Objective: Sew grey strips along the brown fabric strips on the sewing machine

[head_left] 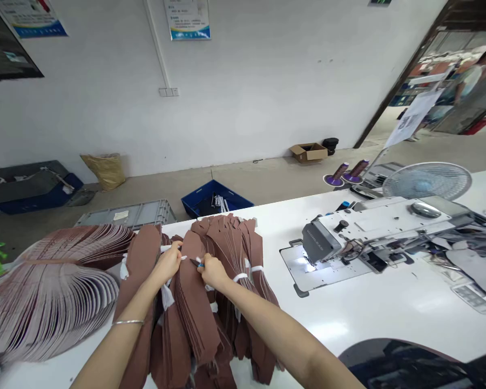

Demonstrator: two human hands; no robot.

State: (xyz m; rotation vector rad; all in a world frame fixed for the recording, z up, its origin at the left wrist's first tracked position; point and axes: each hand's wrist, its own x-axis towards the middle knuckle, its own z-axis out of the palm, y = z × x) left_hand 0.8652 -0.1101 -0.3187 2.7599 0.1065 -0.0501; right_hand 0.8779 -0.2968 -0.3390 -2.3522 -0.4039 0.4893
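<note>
Bundles of brown cut fabric pieces (198, 313) lie side by side on the white table, several bound with white strips. My left hand (170, 263) is closed at the left edge of the middle bundle, pinching its white tie strip (183, 257). Over the same bundle, my right hand (214, 273) is wrapped round small thread snips (195, 263); their dark blades point left, towards the strip, and a bit of blue shows at the grip. Another white strip (240, 277) binds a bundle to the right.
A large fanned stack of fabric pieces (56, 292) sits at the left. Right of the bundles stands a sewing machine (372, 227), with thread cones (340, 171) and a fan (427, 181) behind. Beyond the table are a blue crate (216, 189) and a grey crate (125, 213). A person (465, 86) is beyond the doorway.
</note>
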